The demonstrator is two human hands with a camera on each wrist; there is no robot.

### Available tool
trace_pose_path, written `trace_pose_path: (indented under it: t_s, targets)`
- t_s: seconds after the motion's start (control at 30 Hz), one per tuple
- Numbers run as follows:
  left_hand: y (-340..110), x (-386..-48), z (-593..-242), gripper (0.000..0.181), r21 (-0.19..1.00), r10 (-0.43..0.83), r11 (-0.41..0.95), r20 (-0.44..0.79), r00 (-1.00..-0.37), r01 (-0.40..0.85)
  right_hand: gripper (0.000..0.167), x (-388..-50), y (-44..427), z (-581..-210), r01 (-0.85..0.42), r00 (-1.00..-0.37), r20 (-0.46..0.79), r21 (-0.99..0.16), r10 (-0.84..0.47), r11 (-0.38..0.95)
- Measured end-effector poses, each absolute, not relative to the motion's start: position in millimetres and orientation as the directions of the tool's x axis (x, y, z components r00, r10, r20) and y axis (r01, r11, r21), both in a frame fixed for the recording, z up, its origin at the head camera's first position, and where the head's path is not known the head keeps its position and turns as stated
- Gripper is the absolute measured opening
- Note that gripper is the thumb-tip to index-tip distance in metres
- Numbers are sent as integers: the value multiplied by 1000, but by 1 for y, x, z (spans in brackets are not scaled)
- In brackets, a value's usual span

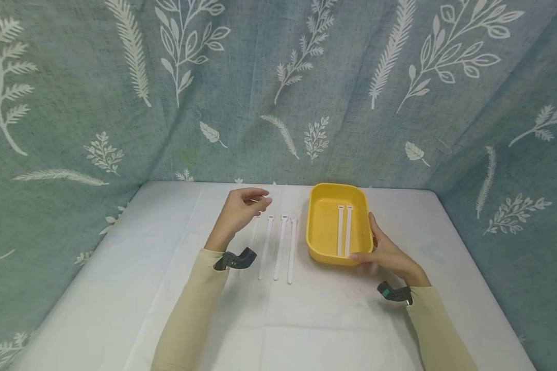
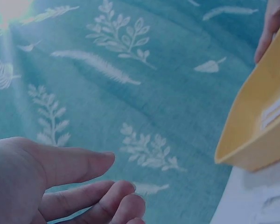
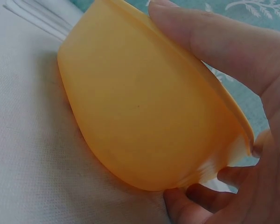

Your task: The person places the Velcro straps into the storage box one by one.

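A yellow tub [image 1: 312,226] stands on the white table, with two white cable ties [image 1: 344,232] lying side by side in it. My right hand [image 1: 392,257] grips its near right corner, the thumb over the rim and the fingers against the outer wall, as the right wrist view shows. To the left of the tub lie several more white cable ties [image 1: 280,247] in a row. Over the far end of that row hovers my left hand [image 1: 243,208], its fingers loosely bent. In the left wrist view that hand [image 2: 74,182] has nothing between thumb and fingers.
A white cloth covers the table [image 1: 306,330]. Green fabric [image 1: 250,103] with a white leaf print hangs behind it and along both sides. Each wrist wears a dark strap [image 1: 235,259] with a small camera mount.
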State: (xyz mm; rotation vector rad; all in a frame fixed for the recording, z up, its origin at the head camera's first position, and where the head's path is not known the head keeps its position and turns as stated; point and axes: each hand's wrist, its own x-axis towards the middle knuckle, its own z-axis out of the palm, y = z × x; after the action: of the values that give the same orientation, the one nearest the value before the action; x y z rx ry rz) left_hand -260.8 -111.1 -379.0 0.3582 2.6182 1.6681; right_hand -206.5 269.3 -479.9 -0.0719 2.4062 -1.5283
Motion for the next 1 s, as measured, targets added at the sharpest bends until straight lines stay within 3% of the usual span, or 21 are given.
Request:
trace_pose_path:
  t_s: [0.67, 1.0]
  targets:
    - [-148, -263, -410, 36, 919, -16, 393, 33, -999, 24, 140, -203, 268, -477, 120, -954, -231, -880, -193, 459]
    - [-149, -272, -432, 35, 922, -46, 387, -15, -999, -31, 139, -203, 272, -476, 98, -957, -214, -876, -197, 473]
